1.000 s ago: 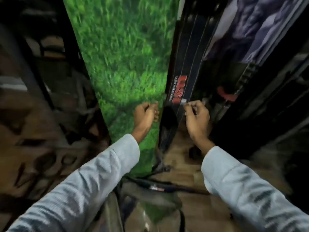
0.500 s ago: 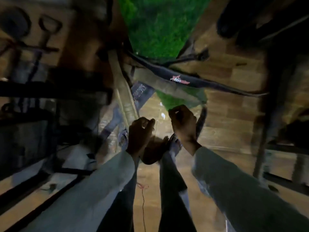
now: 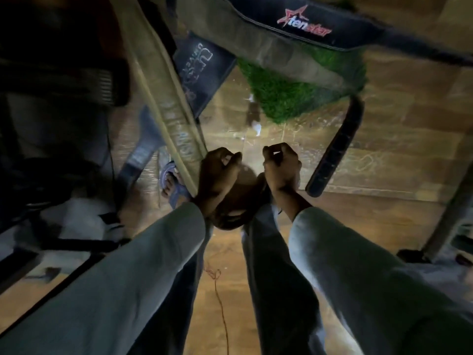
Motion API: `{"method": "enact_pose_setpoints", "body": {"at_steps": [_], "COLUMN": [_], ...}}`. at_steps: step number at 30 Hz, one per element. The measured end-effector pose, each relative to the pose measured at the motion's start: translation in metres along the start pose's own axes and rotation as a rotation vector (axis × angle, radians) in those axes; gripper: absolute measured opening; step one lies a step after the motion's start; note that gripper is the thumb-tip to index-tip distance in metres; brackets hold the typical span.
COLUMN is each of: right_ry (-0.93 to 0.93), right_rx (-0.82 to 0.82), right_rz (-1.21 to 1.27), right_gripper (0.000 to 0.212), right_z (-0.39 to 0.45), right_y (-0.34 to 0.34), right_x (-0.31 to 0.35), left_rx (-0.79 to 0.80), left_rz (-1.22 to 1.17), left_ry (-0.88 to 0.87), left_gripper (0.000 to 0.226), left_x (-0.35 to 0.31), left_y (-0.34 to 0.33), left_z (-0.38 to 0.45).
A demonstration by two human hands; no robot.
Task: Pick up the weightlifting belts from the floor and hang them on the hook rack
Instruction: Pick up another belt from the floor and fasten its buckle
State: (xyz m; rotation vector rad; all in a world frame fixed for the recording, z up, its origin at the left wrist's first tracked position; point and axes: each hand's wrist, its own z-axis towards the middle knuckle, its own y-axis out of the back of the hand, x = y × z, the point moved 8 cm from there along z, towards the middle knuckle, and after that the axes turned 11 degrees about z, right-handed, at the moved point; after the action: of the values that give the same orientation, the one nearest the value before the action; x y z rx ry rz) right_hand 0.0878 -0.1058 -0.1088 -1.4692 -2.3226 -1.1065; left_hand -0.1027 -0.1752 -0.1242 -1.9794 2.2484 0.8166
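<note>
I am looking straight down at the wooden floor. A long tan belt point(image 3: 169, 103) lies diagonally from the upper left and runs behind my left hand point(image 3: 217, 172). A black belt with a red "tenstar" logo point(image 3: 304, 24) lies across the top. A dark belt with pale lettering point(image 3: 199, 70) lies between them. A black strap point(image 3: 335, 147) curves down at the right. My right hand point(image 3: 281, 167) hangs beside the left. Both hands have curled fingers with nothing visible in them. The hook rack is out of view.
A patch of green turf point(image 3: 286, 98) lies under the black belt. My sandalled foot point(image 3: 171, 183) stands left of the tan belt. Dark gym equipment point(image 3: 51, 124) fills the left side. A metal leg point(image 3: 450, 221) stands at the right, and a thin red cord point(image 3: 220, 298) lies between my legs.
One second ago my right hand pinched a hung black belt by the green wall. My view has since swung down to the floor, and both hands have dropped, holding nothing.
</note>
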Motion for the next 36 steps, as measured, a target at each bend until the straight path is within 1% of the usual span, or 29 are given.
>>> {"method": "enact_pose_setpoints", "body": {"at_steps": [2,4,6,7,9,12,14,16,19,21,22,23,24,25,26,28,30,32,33,35,36], "right_ry": [-0.008,-0.036,-0.131,-0.198,-0.303,-0.342,-0.394,-0.440,-0.441,-0.457,-0.476,-0.491,-0.484,-0.461,-0.430,-0.395,-0.421,-0.460,-0.487,-0.524,-0.536], "right_rx": [-0.018,-0.061,-0.065,-0.047,-0.062,-0.191,-0.273,-0.310,-0.317,-0.314,-0.276,-0.191,-0.078,0.034,0.132,0.274,0.418,0.539,0.572,0.649,0.686], "right_rz": [0.008,-0.002,-0.026,-0.036,-0.052,-0.085,-0.182,-0.193,-0.072,0.060,0.077,0.030,-0.040,-0.076,-0.038,0.155,0.345,0.501,0.580,0.710,0.749], "right_gripper": [0.016,0.015,0.017,0.021,0.035,0.064,0.074,0.074,0.079,0.069,0.057,0.040,0.021,0.014,0.015,0.019,0.033,0.042,0.042,0.037,0.034], "right_z": [0.018,0.048,0.077,0.088,0.110,0.133,0.144,0.154,0.165,0.166,0.167,0.167,0.167,0.166,0.162,0.146,0.125,0.108,0.101,0.083,0.071], "right_y": [0.002,0.014,0.025,0.028,0.042,0.072,0.097,0.115,0.128,0.133,0.132,0.130,0.126,0.121,0.114,0.104,0.093,0.081,0.077,0.070,0.067], "right_x": [-0.014,-0.030,-0.057,-0.071,-0.112,-0.157,-0.180,-0.201,-0.229,-0.242,-0.243,-0.241,-0.234,-0.228,-0.220,-0.198,-0.169,-0.137,-0.119,-0.085,-0.069], "left_rx": [-0.010,0.011,0.038,0.043,0.083,0.107,0.146,0.208,0.235,0.241,0.243,0.251,0.270,0.280,0.281,0.289,0.351,0.348,0.321,0.267,0.254], "left_rz": [-0.018,-0.003,0.037,0.062,0.101,0.117,0.100,0.074,0.077,0.085,0.107,0.127,0.146,0.147,0.150,0.139,0.123,0.123,0.143,0.216,0.236], "left_ry": [0.004,-0.009,-0.019,-0.017,-0.027,-0.032,-0.031,-0.015,0.023,0.029,0.045,0.064,0.090,0.117,0.139,0.189,0.255,0.247,0.211,0.158,0.148], "left_gripper": [0.049,0.036,0.026,0.023,0.021,0.018,0.033,0.040,0.033,0.030,0.029,0.030,0.030,0.029,0.028,0.024,0.025,0.026,0.033,0.062,0.068], "left_x": [-0.005,-0.018,-0.031,-0.034,-0.037,-0.043,-0.043,-0.036,-0.016,-0.007,-0.004,-0.002,-0.001,-0.001,-0.002,-0.003,-0.006,-0.016,-0.025,-0.043,-0.052], "left_y": [-0.011,-0.038,-0.068,-0.080,-0.119,-0.164,-0.189,-0.210,-0.223,-0.222,-0.219,-0.214,-0.210,-0.205,-0.199,-0.186,-0.177,-0.167,-0.160,-0.143,-0.134], "left_z": [0.018,0.038,0.055,0.063,0.081,0.097,0.101,0.101,0.096,0.095,0.094,0.090,0.085,0.080,0.075,0.064,0.045,0.033,0.029,0.020,0.013]}}
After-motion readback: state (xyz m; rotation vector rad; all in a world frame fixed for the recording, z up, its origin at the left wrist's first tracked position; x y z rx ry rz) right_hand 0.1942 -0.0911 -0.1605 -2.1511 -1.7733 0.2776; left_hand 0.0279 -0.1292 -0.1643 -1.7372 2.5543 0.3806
